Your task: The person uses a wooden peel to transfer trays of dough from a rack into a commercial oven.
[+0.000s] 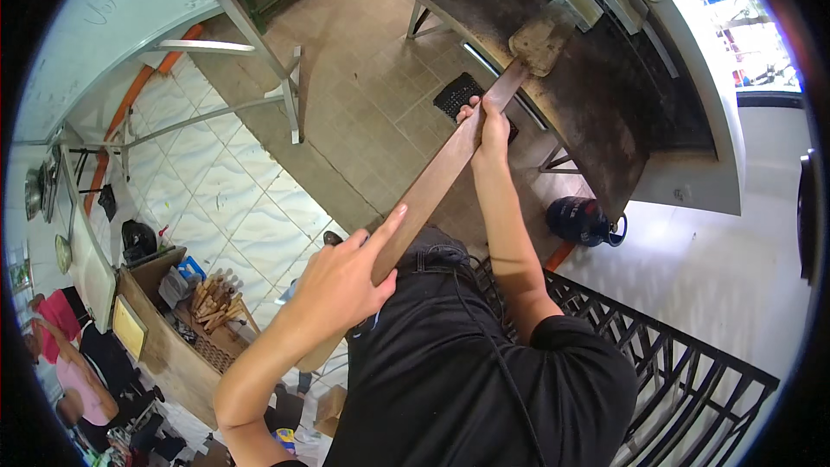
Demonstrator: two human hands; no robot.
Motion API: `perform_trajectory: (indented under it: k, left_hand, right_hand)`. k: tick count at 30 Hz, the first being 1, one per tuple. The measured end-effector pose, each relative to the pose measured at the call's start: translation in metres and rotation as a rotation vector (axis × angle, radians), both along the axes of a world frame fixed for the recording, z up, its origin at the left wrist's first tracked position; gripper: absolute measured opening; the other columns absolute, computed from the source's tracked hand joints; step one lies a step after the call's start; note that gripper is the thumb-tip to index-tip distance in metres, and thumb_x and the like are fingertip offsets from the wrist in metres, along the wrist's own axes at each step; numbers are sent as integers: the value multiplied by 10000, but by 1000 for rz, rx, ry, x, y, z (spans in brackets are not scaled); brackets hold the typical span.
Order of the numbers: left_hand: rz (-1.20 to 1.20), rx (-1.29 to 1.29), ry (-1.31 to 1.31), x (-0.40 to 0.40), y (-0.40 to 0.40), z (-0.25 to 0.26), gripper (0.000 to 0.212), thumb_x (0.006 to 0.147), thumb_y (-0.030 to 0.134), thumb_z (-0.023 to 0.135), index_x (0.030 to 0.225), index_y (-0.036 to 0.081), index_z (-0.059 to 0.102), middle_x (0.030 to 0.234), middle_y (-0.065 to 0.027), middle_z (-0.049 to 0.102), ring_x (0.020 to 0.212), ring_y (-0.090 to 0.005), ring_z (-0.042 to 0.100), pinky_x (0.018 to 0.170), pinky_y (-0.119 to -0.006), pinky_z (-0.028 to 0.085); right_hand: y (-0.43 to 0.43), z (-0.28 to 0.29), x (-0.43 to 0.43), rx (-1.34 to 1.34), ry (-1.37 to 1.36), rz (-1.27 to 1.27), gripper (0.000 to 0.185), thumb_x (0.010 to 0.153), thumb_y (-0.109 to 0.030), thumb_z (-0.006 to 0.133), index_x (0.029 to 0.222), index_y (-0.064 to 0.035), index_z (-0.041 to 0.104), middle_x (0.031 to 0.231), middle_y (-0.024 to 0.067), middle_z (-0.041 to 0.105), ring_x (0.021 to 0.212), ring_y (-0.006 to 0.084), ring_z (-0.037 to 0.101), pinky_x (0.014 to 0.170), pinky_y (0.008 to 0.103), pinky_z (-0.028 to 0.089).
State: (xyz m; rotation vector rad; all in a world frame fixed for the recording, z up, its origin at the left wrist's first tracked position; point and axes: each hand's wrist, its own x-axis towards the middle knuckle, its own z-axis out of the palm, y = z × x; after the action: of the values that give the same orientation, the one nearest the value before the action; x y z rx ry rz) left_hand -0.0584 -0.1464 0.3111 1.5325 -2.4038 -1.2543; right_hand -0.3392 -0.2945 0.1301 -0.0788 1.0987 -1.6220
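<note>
A long flat wooden handle (431, 185) runs diagonally in front of my body. At its far end is a scuffed, rounded-square blade (538, 45), like that of a peel, partly blurred. The blade is over the dark, stained top of a long worktable (600, 110); whether it touches the surface I cannot tell. My right hand (489, 126) is wrapped around the handle not far below the blade. Nearer my waist, my left hand (347, 275) grips the handle with the index finger stretched along its face. Behind my left forearm the handle's near end (321, 353) is partly hidden.
Metal pans (574, 3) line the table's back. A blue gas cylinder (577, 220) and black metal railing (681, 363) are at right. At left stand a metal-legged frame (292, 97) and a wooden cabinet (175, 363) holding wooden sticks. A person (84, 376) is at lower left.
</note>
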Motion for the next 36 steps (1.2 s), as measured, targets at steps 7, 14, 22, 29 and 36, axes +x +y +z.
perform_trajectory:
  k: [7, 14, 22, 29, 36]
  left_hand:
    - [4, -42, 41, 36, 27, -16, 912, 841, 221, 759, 1628, 250, 298, 942, -208, 641, 666, -440, 657, 638, -517, 568]
    - [33, -65, 92, 24, 13, -51, 910, 814, 202, 753, 1620, 247, 332, 877, -176, 632, 719, -421, 643, 686, -508, 547]
    - [43, -84, 115, 5, -10, -62, 904, 815, 210, 753, 1616, 255, 337, 861, -176, 625, 741, -422, 640, 692, -514, 541]
    - [24, -53, 76, -9, -31, -56, 902, 806, 196, 751, 1611, 248, 347, 918, -200, 646, 803, -438, 644, 745, -502, 547]
    - [135, 25, 225, 18, 1, -101, 881, 791, 78, 728, 1584, 39, 346, 1260, -312, 656, 1095, -474, 668, 965, -443, 526]
  right_hand:
    - [20, 3, 45, 5, 39, 5, 224, 1032, -151, 573, 1172, -74, 415, 940, 104, 596, 672, 220, 577, 605, 393, 549]
    - [2, -14, 26, 25, 107, -3, 235, 1027, -139, 554, 1190, -58, 406, 967, 123, 588, 662, 224, 572, 609, 402, 555]
    - [-24, -21, 8, 36, 139, -20, 267, 1012, -134, 570, 1192, -28, 404, 952, 132, 590, 659, 229, 571, 608, 406, 553]
    - [-42, -27, -9, -19, 134, -77, 266, 980, -116, 582, 1178, -8, 440, 918, 134, 598, 636, 242, 583, 600, 416, 553]
    - [-21, -30, 51, 113, 249, -57, 510, 941, -52, 546, 1388, 57, 326, 980, 188, 710, 756, 286, 731, 693, 442, 586]
